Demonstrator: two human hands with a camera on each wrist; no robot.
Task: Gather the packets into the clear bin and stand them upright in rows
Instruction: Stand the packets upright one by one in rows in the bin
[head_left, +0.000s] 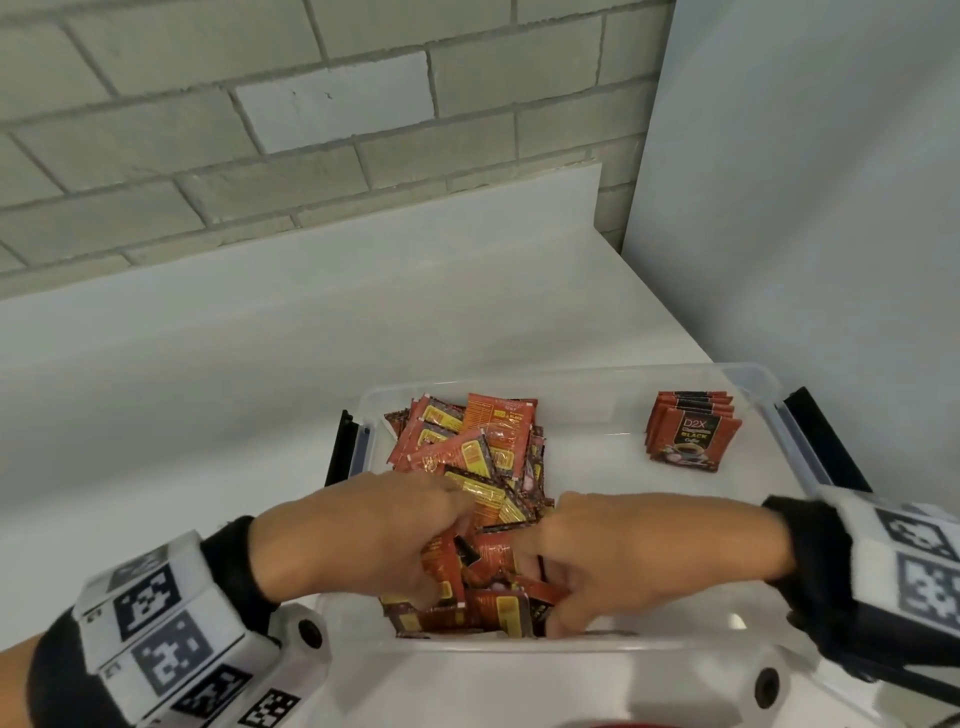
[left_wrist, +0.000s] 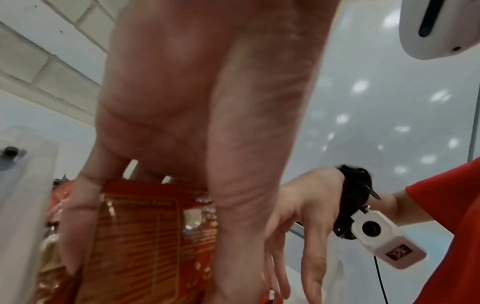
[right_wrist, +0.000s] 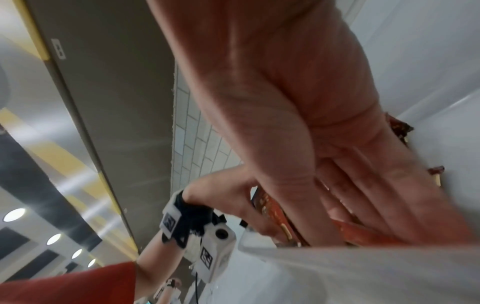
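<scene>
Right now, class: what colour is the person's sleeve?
Red. The sleeve shows best in the left wrist view, behind the right hand.

The red and orange foil packets (head_left: 470, 457) looked glossy and crinkled. The clear plastic bin (head_left: 748, 379) was smooth and shiny, the white bench (head_left: 208, 415) matt, the grey brick wall (head_left: 208, 130) rough.

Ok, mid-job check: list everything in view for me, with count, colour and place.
clear bin: one, transparent with black side latches, on the white counter.
loose packets: a jumbled pile, too many to count, red-orange and yellow, in the bin's left half.
stacked packets: a small overlapping set, red and black, far right of the bin.
brick wall: grey-white, behind the counter.
white panel: one, at right.
wrist cameras: two, white with black markers.
left hand: in the pile, gripping packets.
right hand: in the pile, fingers down.
</scene>
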